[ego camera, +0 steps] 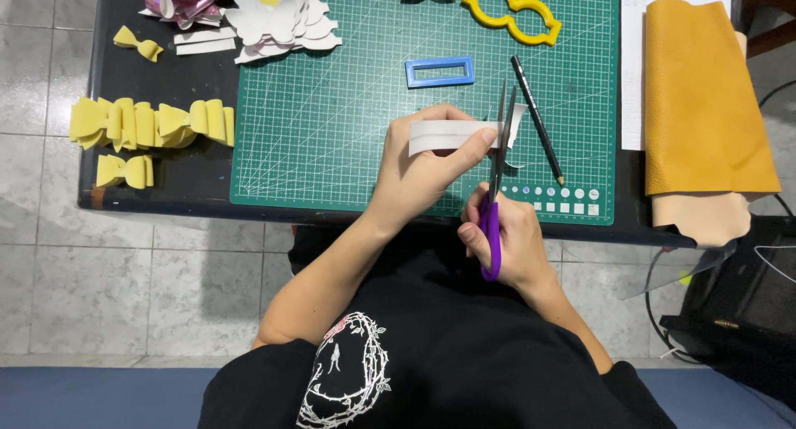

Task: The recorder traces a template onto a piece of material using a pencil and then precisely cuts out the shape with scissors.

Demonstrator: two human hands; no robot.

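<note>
My left hand (427, 159) pinches a white strip of material (448, 135) and holds it flat above the green cutting mat (332, 122). My right hand (506, 238) grips purple-handled scissors (496, 176), whose blades point away from me and bite into the strip's right end. A small white offcut hangs just to the right of the blades. Both hands are near the table's front edge.
A blue rectangular template (439, 72), a black pencil (536, 120) and a yellow template (512, 13) lie on the mat. White cut shapes (282, 23) sit at the back. Yellow bows (149, 126) are on the left, a roll of yellow leather (705, 106) on the right.
</note>
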